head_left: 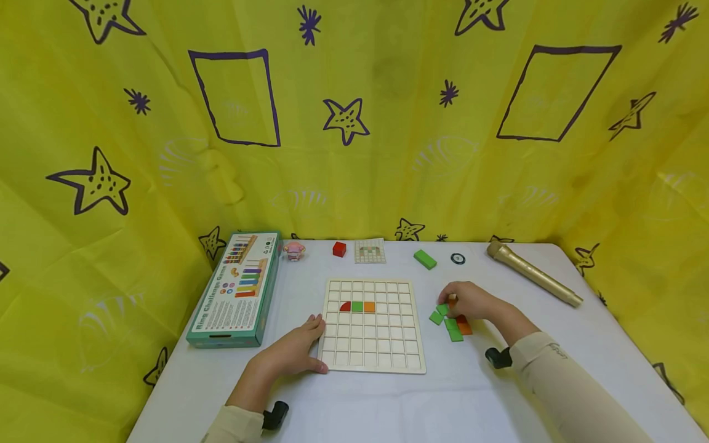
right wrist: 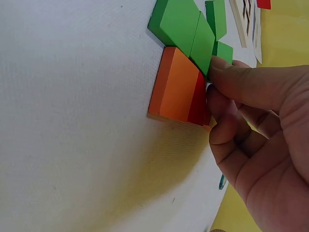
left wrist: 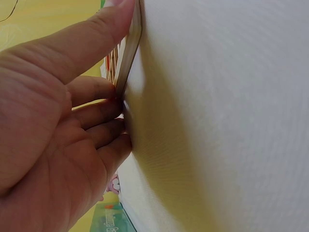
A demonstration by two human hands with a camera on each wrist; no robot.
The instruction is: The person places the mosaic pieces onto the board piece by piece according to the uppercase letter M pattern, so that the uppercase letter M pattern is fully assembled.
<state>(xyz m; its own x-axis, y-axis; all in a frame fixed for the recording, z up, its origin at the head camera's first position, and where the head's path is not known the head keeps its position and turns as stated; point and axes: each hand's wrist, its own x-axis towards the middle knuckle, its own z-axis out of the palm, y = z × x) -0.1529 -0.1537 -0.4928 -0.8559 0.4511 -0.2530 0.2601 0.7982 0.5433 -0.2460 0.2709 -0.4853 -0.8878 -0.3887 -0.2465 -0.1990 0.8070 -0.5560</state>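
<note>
A wooden grid board lies flat on the table. In its grid sit a red quarter-round tile, a green square tile and an orange square tile in a row. My left hand rests against the board's left edge, thumb at the near corner, fingers fairly straight. My right hand is over the loose tiles right of the board, its fingers bent. Thumb and fingertips are right at the green tiles, beside orange and red ones; I cannot tell whether they pinch one.
A game box stands at left. Along the back are a pink figurine, a red cube, a pattern card, a green block and a round dark disc. A gold microphone-shaped stick lies at right.
</note>
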